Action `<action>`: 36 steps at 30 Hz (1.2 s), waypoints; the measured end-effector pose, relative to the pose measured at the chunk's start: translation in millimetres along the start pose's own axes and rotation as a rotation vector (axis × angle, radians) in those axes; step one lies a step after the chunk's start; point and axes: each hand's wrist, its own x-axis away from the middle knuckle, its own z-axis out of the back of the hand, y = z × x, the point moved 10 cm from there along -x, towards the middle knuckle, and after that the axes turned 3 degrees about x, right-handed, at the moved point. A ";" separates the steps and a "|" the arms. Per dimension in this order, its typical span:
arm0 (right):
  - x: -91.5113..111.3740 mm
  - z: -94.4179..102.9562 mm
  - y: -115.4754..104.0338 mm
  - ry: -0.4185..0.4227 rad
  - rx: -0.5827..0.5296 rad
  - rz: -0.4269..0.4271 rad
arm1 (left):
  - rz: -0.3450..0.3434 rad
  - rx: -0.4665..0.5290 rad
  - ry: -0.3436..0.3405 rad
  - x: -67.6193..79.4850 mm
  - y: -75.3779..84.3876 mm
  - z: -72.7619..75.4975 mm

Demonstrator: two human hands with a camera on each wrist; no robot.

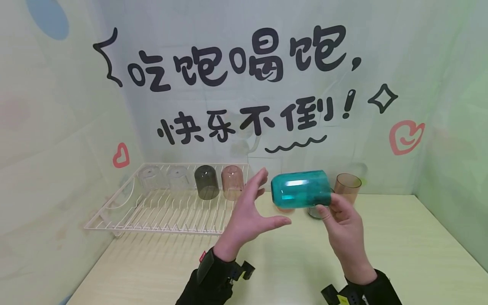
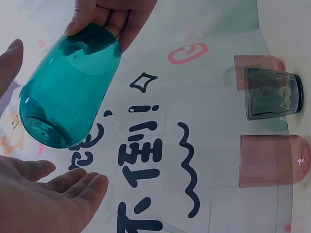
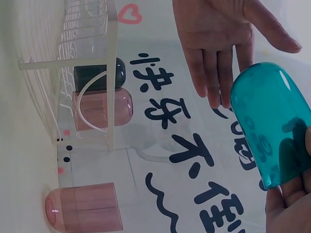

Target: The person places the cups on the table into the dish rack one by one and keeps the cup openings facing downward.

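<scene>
A see-through teal cup (image 1: pixel 299 189) lies sideways in the air above the table, its base towards the left. My right hand (image 1: pixel 345 233) grips it near the rim, thumb in front and fingers behind. The left hand (image 1: pixel 249 216) is spread beside the cup's base, thumb and fingers wide apart, with a gap between palm and cup. In the left wrist view the teal cup (image 2: pixel 73 87) slants down towards the left hand's fingers (image 2: pixel 90 194). In the right wrist view the cup's rounded base (image 3: pixel 262 77) is close to the left fingertips.
A white wire rack (image 1: pixel 171 216) on the left holds upside-down cups: two clear, a dark grey one (image 1: pixel 206 183) and a pink one (image 1: pixel 231 183). Behind the teal cup stand a pinkish-amber cup (image 1: pixel 347 185), a grey cup (image 2: pixel 272 94) and a pink cup (image 2: pixel 272 160), all upright.
</scene>
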 end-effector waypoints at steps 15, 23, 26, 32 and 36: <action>4.4 -6.9 -5.5 -0.030 -0.107 0.058 | -0.038 0.130 -0.045 -1.5 6.8 -5.7; 5.4 -9.9 -5.2 -0.043 -0.130 0.054 | -0.045 0.164 -0.037 -1.6 6.8 -4.9; 5.7 -9.6 -4.1 -0.038 -0.116 0.035 | -0.028 0.177 -0.033 -0.8 5.1 -4.9; 6.5 -9.9 -4.5 -0.041 -0.125 0.045 | 0.031 0.203 -0.047 0.3 3.1 -6.0; 7.4 -10.6 -5.2 -0.044 -0.136 0.061 | 0.051 0.207 -0.057 1.3 16.5 -3.6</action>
